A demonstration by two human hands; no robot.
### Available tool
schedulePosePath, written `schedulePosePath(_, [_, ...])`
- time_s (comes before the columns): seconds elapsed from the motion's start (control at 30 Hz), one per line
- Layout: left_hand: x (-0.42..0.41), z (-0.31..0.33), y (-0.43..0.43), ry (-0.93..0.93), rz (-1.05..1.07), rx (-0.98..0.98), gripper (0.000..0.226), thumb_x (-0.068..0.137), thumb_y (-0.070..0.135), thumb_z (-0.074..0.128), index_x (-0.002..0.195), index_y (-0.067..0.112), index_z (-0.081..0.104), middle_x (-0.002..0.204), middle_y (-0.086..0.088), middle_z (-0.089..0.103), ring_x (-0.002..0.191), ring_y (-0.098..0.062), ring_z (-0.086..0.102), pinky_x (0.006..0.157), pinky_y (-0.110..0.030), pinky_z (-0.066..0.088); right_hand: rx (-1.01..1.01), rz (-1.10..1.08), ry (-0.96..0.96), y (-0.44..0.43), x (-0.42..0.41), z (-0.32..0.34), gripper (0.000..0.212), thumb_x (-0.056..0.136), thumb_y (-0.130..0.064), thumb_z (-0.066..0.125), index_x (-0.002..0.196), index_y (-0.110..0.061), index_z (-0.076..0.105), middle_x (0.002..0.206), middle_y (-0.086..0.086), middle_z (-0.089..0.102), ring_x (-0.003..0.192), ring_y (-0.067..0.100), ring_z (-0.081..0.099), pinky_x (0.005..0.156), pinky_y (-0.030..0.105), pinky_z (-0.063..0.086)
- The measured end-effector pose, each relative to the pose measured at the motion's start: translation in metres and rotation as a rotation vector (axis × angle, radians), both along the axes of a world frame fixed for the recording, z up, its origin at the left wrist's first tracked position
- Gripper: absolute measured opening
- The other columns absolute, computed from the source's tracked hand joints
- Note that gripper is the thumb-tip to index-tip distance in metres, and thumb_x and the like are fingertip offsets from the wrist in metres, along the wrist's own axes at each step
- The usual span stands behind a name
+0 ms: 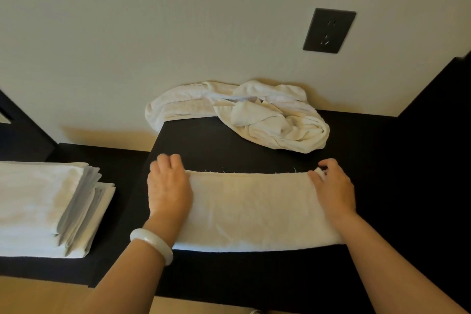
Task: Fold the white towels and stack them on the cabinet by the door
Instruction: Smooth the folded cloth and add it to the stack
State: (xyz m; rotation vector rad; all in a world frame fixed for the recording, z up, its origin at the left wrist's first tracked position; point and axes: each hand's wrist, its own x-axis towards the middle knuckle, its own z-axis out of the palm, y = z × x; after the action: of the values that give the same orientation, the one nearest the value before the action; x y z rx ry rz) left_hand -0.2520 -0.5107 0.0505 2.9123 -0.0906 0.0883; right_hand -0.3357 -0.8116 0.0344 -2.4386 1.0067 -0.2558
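Observation:
A white towel (252,209), folded into a long band, lies flat across the black cabinet top (204,143). My left hand (168,186) grips its left end, fingers curled over the far corner. At the right end, my right hand (332,190) pinches the far corner of the same towel. A stack of folded white towels (43,206) sits on the lower black surface to the left. Behind, a crumpled heap of unfolded white towels (254,115) lies against the wall.
The pale wall (178,33) stands right behind the cabinet, with a black socket plate (328,30) at upper right. A dark panel (438,99) rises on the right. Light wooden floor (38,296) shows at the bottom left.

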Motion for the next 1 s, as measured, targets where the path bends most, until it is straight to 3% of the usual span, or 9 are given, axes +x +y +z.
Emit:
schedulePosePath(0.13, [-0.034, -0.003, -0.069, -0.150, -0.642, -0.214, 0.047, 0.082, 0.010, 0.070, 0.127, 0.004, 0.060, 0.132, -0.017, 0.058, 0.120, -0.037, 0.058, 0.102, -0.046, 0.045, 0.077, -0.049, -0.008, 0.003, 0.001, 0.006, 0.049, 0.095, -0.031, 0.064, 0.136, -0.017, 0.043, 0.124, 0.007, 0.059, 0.105, 0.023, 0.060, 0.075, 0.031, 0.044])
schedulePosePath(0.23, [-0.057, -0.007, -0.120, 0.146, -0.979, -0.083, 0.055, 0.104, 0.029, 0.041, 0.155, 0.017, 0.024, 0.164, -0.006, 0.015, 0.151, -0.024, 0.013, 0.122, -0.038, 0.006, 0.107, -0.103, -0.002, 0.005, -0.009, 0.009, 0.048, 0.098, -0.033, 0.058, 0.139, -0.018, 0.040, 0.121, 0.006, 0.060, 0.103, 0.021, 0.061, 0.077, 0.032, 0.050])
schedulePosePath(0.3, [-0.061, -0.013, -0.133, 0.225, -1.036, 0.022, 0.056, 0.107, 0.039, 0.028, 0.158, 0.027, 0.008, 0.166, 0.002, -0.004, 0.152, -0.019, -0.008, 0.120, -0.038, -0.010, 0.079, -0.182, 0.031, 0.006, -0.024, 0.007, 0.043, 0.099, -0.034, 0.055, 0.137, -0.020, 0.040, 0.114, 0.004, 0.064, 0.096, 0.018, 0.063, 0.075, 0.034, 0.054])
schedulePosePath(0.4, [-0.065, -0.031, -0.137, 0.183, -1.030, 0.046, 0.055, 0.106, 0.047, 0.016, 0.157, 0.034, -0.001, 0.164, 0.006, -0.013, 0.150, -0.017, -0.019, 0.120, -0.042, -0.016, 0.057, -0.257, 0.081, 0.011, -0.049, 0.001, 0.040, 0.100, -0.034, 0.051, 0.136, -0.019, 0.042, 0.111, 0.002, 0.062, 0.090, 0.016, 0.059, 0.070, 0.031, 0.048])
schedulePosePath(0.63, [-0.067, -0.036, -0.135, 0.128, -1.015, 0.086, 0.060, 0.100, 0.055, 0.009, 0.156, 0.036, -0.002, 0.164, 0.007, -0.014, 0.150, -0.016, -0.019, 0.121, -0.045, -0.015, -0.103, -0.155, 0.262, 0.015, -0.075, -0.005, 0.029, 0.103, -0.042, 0.042, 0.125, -0.024, 0.039, 0.088, -0.009, 0.047, 0.072, 0.007, 0.055, 0.066, 0.029, 0.054])
schedulePosePath(0.77, [-0.067, -0.035, -0.135, 0.131, -1.013, 0.085, 0.059, 0.103, 0.054, 0.013, 0.156, 0.036, -0.002, 0.164, 0.007, -0.013, 0.150, -0.016, -0.019, 0.120, -0.044, -0.016, -0.216, -0.091, 0.329, 0.018, -0.080, 0.002, 0.027, 0.103, -0.045, 0.038, 0.120, -0.023, 0.039, 0.086, -0.011, 0.045, 0.064, 0.003, 0.048, 0.061, 0.024, 0.047])
schedulePosePath(0.83, [-0.067, -0.035, -0.135, 0.130, -1.018, 0.081, 0.059, 0.103, 0.054, 0.012, 0.156, 0.035, -0.003, 0.164, 0.006, -0.014, 0.150, -0.016, -0.019, 0.121, -0.044, -0.015, -0.304, -0.061, 0.295, 0.020, -0.074, 0.006, 0.032, 0.103, -0.044, 0.039, 0.126, -0.023, 0.041, 0.102, -0.007, 0.054, 0.078, 0.005, 0.057, 0.071, 0.024, 0.051])
schedulePosePath(0.9, [-0.068, -0.038, -0.135, 0.116, -1.015, 0.064, 0.059, 0.103, 0.053, 0.012, 0.157, 0.034, -0.003, 0.164, 0.006, -0.013, 0.150, -0.016, -0.018, 0.121, -0.044, -0.014, -0.374, 0.064, 0.136, 0.022, -0.065, 0.008, 0.039, 0.104, -0.037, 0.039, 0.140, -0.022, 0.043, 0.134, -0.003, 0.054, 0.116, 0.010, 0.056, 0.099, 0.028, 0.046])
schedulePosePath(1.0, [-0.069, -0.040, -0.136, 0.091, -0.998, 0.056, 0.061, 0.103, 0.051, 0.011, 0.157, 0.026, -0.003, 0.165, 0.004, -0.009, 0.150, -0.014, -0.016, 0.122, -0.044, -0.011, -0.210, 0.381, 0.132, 0.022, -0.051, 0.001, 0.049, 0.108, -0.030, 0.026, 0.156, -0.021, 0.025, 0.161, -0.010, 0.022, 0.150, 0.006, 0.015, 0.123, 0.029, 0.011])
